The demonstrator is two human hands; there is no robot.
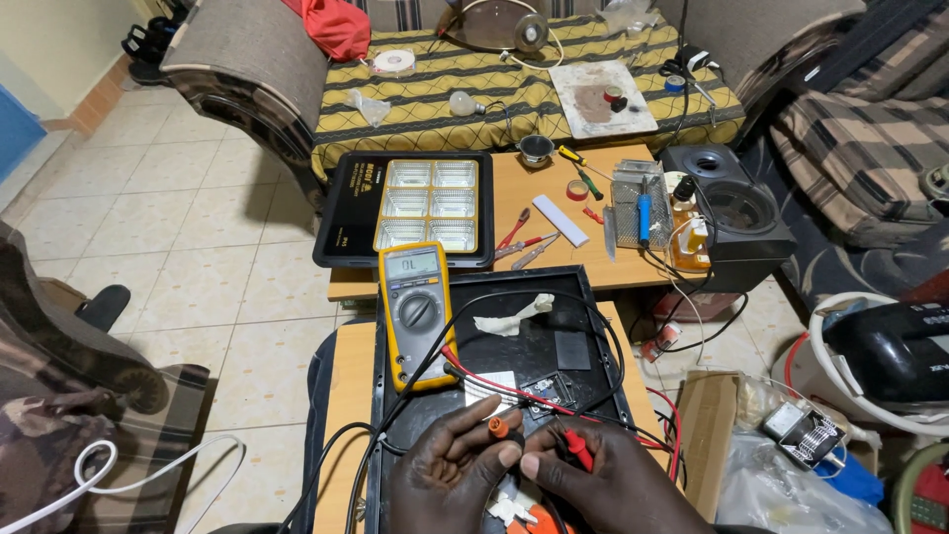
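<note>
while pinched between thumb and forefinger, orange probe (pixel 500 427) sits in left hand (pixel 450 470), closed around its tip end. right hand (pixel 603 480) likewise closed, gripping red probe (pixel 578 450) like a pen, tip aimed toward left. both hands low over black panel (pixel 524 346), fingertips nearly touching each other. yellow meter (pixel 415 311) lies face up on panel's left part, just beyond hands, red and black leads (pixel 494 381) running from it to probes. judged light and stiff at plastic handles, slim enough to roll in fingers, so best held on ribbed grip behind the guard, not on bare metal tip. leads soft and springy, likely to tug or snag on panel edge; slack wanted. meter heavier, rubbery case, unlikely to slide. small white and orange bits (pixel 519 512) under hands, kind cannot be told. farther off on wooden table (pixel 514 188): black tray (pixel 351 208), pliers (pixel 514 229), soldering iron (pixel 644 213).
</note>
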